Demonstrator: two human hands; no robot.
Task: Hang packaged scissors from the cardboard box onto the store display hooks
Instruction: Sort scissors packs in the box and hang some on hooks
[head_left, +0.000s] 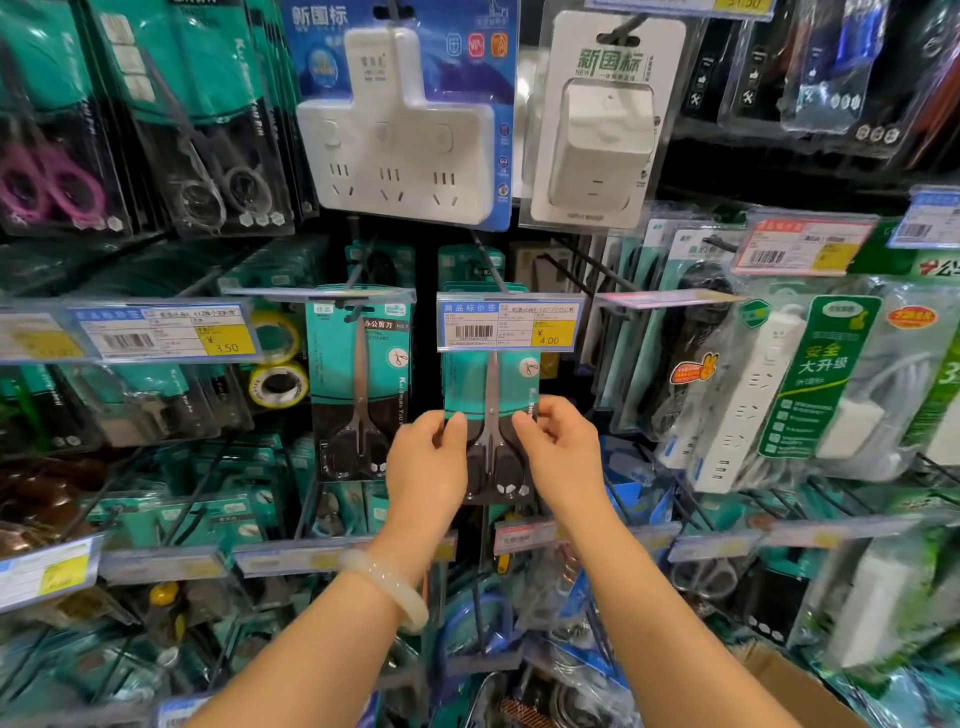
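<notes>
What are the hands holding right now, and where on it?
Both hands, left and right, hold one scissors pack by its side edges, around mid-height, thumbs on its front.

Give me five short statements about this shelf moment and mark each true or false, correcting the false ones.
1. Both the left hand and the right hand grip the scissors package. True.
2. The price tag above that package reads 3.50. False: it reads 4.00.
3. A pale bangle sits on the right wrist. False: it is on the left wrist.
4. A white three-outlet adapter hangs above the scissors packages. True.
5. The cardboard box is at the lower left of the view. False: its corner shows at the lower right.
</notes>
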